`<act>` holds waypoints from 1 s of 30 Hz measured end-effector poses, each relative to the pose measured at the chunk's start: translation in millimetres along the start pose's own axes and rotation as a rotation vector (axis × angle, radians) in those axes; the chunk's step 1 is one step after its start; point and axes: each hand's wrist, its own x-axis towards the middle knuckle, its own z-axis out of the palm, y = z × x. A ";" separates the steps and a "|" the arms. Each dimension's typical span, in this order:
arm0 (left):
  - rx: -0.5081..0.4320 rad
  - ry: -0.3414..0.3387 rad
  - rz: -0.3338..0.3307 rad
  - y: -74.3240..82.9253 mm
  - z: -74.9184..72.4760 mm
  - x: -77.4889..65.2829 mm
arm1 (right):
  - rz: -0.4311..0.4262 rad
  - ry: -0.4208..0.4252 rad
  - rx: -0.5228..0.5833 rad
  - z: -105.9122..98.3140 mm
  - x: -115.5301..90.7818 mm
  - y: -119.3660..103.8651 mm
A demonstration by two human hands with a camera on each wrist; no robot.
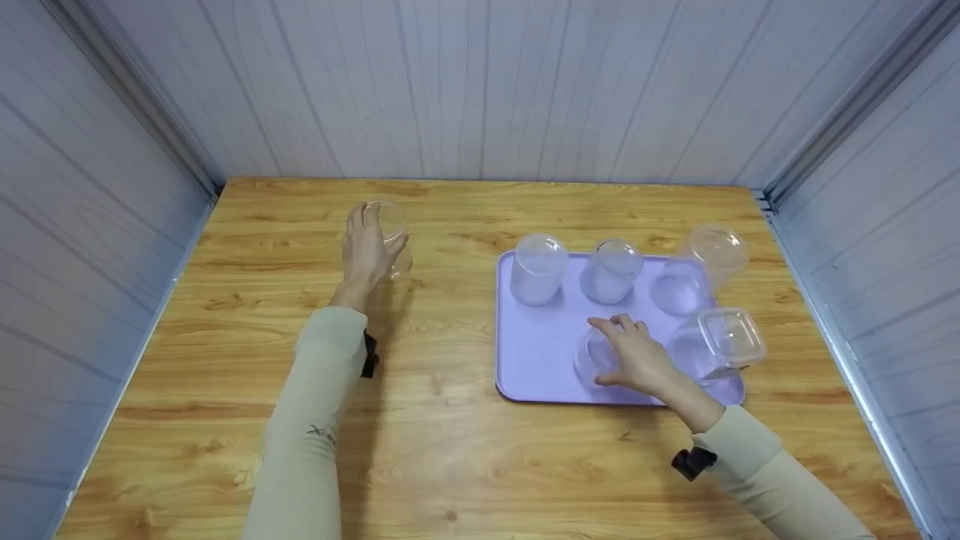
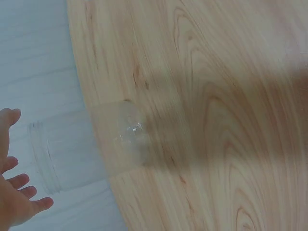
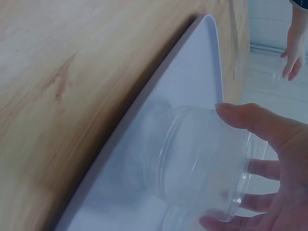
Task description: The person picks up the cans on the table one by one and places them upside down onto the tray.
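My left hand [image 1: 366,251] is at the upper part of a tall clear jar [image 1: 400,261] standing on the table at the left. In the left wrist view its fingers are spread around the mouth end of that jar [image 2: 77,149], with gaps showing. Over the front of the lilac tray [image 1: 529,367], my right hand [image 1: 637,358] holds a short clear jar [image 1: 588,360]. The right wrist view shows the thumb against one side of this jar [image 3: 197,154] and the fingers round the other, seen partly through it.
Along the tray's back stand clear jars: one at the left [image 1: 538,274], one in the middle [image 1: 611,274] and a taller one at the right [image 1: 716,251]. A square-topped container [image 1: 727,337] stands at the tray's right side. Pale walls [image 1: 480,90] enclose the wooden table [image 1: 442,450].
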 end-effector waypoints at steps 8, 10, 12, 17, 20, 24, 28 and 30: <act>0.000 -0.046 -0.119 -7.9 1.5 3.6 | 0.021 -0.026 0.013 -2.8 -0.2 7.4; 0.005 -0.065 -0.139 -9.3 1.9 3.8 | 0.026 -0.028 0.015 -3.0 0.8 9.5; 0.014 -0.083 -0.153 -10.4 2.4 3.9 | 0.031 -0.026 0.015 -2.9 2.0 11.4; 0.030 -0.100 -0.164 -10.5 3.6 6.2 | 0.040 -0.015 0.011 -1.8 4.3 15.3; 0.023 -0.108 -0.177 -9.0 3.7 8.8 | 0.041 -0.018 0.015 -0.9 4.7 16.9; 0.012 -0.119 -0.197 -6.8 4.9 12.6 | 0.049 -0.026 0.024 -0.4 4.7 18.0; 0.019 -0.131 -0.208 -4.6 6.5 16.2 | 0.064 -0.034 0.027 -0.7 5.0 18.1; 0.023 -0.140 -0.214 -4.2 6.5 17.7 | 0.071 -0.039 0.028 -0.7 5.5 17.9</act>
